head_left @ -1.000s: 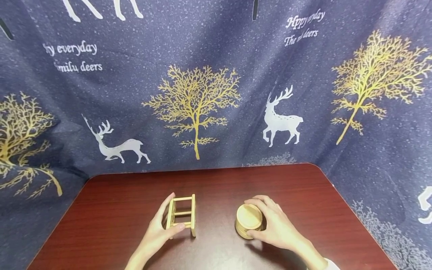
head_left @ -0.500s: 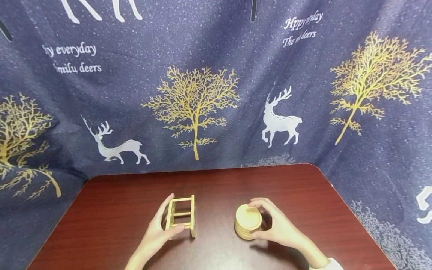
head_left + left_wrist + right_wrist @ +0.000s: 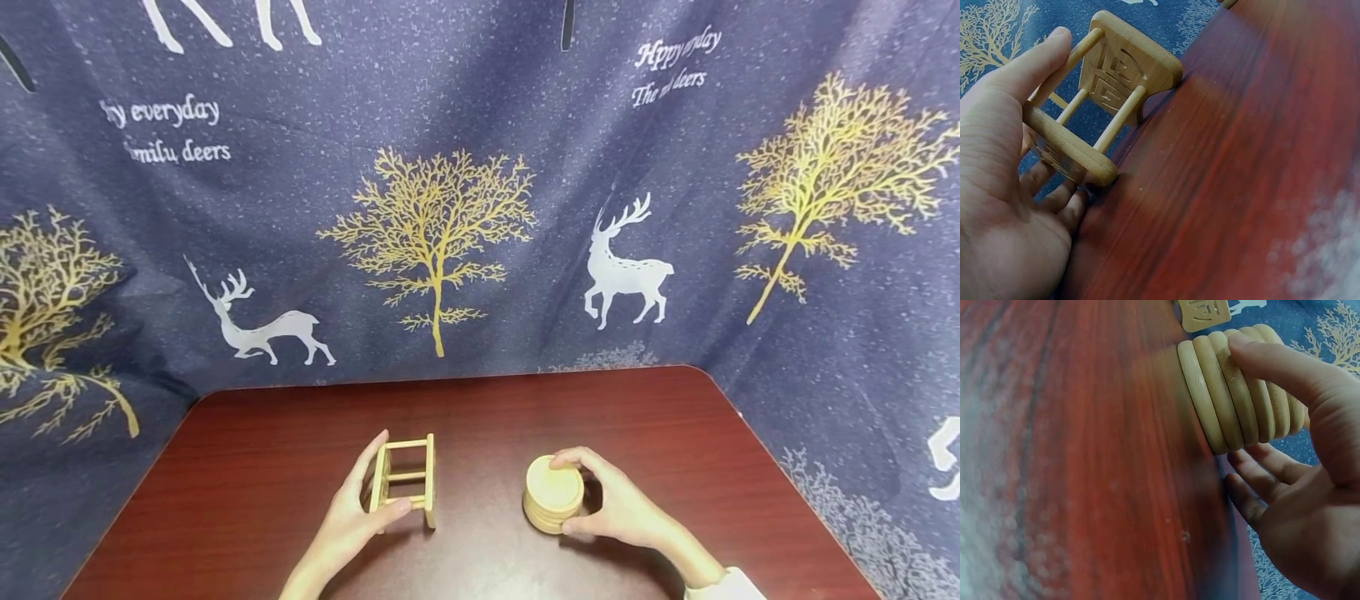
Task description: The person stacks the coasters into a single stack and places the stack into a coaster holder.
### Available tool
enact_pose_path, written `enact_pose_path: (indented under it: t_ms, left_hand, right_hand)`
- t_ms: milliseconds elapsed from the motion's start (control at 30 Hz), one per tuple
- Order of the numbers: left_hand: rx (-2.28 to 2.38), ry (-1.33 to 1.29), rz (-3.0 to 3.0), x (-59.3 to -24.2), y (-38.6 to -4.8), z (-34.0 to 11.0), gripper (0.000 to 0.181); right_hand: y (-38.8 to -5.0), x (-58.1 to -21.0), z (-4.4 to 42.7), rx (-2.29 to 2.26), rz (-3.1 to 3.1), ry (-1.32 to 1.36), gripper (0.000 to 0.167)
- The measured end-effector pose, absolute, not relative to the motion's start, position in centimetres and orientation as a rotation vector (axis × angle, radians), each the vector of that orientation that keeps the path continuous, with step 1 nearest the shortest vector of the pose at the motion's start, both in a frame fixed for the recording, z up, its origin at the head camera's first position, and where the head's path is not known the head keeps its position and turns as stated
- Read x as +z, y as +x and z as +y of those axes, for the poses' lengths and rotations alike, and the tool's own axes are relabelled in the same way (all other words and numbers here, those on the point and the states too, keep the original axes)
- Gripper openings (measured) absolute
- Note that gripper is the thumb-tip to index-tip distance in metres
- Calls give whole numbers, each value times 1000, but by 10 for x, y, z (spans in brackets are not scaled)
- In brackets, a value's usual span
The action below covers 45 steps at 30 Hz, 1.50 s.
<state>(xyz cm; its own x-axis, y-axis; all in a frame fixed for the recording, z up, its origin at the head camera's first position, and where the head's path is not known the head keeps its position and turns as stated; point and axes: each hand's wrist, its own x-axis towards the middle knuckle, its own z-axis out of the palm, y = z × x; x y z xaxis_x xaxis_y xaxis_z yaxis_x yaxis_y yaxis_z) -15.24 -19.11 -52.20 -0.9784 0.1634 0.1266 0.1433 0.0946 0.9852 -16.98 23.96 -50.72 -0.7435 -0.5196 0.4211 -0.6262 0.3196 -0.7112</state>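
Observation:
My left hand (image 3: 347, 515) grips a small wooden coaster rack (image 3: 430, 479) by its left panel, thumb across the near end. In the left wrist view the rack (image 3: 1127, 62) shows two rounded panels joined by thin dowels, with characters cut into the panels. To its right stands a stack of round wooden coasters (image 3: 553, 485) on the table. My right hand (image 3: 624, 515) holds this stack from its right side, one fingertip on the top edge. In the right wrist view the thumb lies along the coasters (image 3: 1229, 394); the far side of the stack is hidden.
The dark red wooden table (image 3: 480, 417) has rounded far corners. A blue cloth (image 3: 480, 100) with gold trees and white deer hangs behind and beside it. Bare tabletop lies between the rack and the stack.
The right hand has shifted its hold slightly; its upper fingers have moved from behind the stack onto the top edge. The left hand, the rack and the stack stay in place.

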Motion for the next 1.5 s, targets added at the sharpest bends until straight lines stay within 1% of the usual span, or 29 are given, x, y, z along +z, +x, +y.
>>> enact_pose_path:
  t_ms: [100, 267, 333, 433, 667, 900, 1033, 1133, 1267, 1500]
  left_hand:
    - [2066, 353, 2349, -522, -152, -191, 93]
    - [2047, 458, 2514, -521, -151, -189, 71]
    - [2031, 459, 2594, -519, -151, -188, 64]
    - [2003, 420, 2693, -513, -151, -184, 59]
    - [2001, 429, 2917, -496, -151, -170, 62]
    - [2015, 580, 3051, -476, -143, -152, 67]
    - [1902, 670, 3137, -467, -136, -139, 72]
    - [1772, 672, 3196, -462, -129, -127, 74]
    - [1654, 657, 3159, -458, -118, -105, 73]
    - [1649, 781, 2952, -462, -105, -73, 71]
  right_hand:
    - [-168, -505, 240, 1383, -2527, 1032, 77]
    - [-166, -503, 240, 1292, -2578, 1034, 83]
    - [-166, -504, 240, 1257, -2578, 1050, 85]
    - [-166, -505, 240, 1229, -2577, 1064, 87]
    - [-166, -505, 240, 1197, -2589, 1073, 89]
    - [-166, -505, 240, 1153, -2613, 1055, 90]
    - [-166, -504, 240, 1144, -2628, 1044, 90]
    - [-166, -503, 240, 1143, -2638, 1038, 90]
    - [-166, -503, 241, 1140, -2655, 1028, 90]
    - [-166, -503, 241, 1152, -2665, 1011, 90]
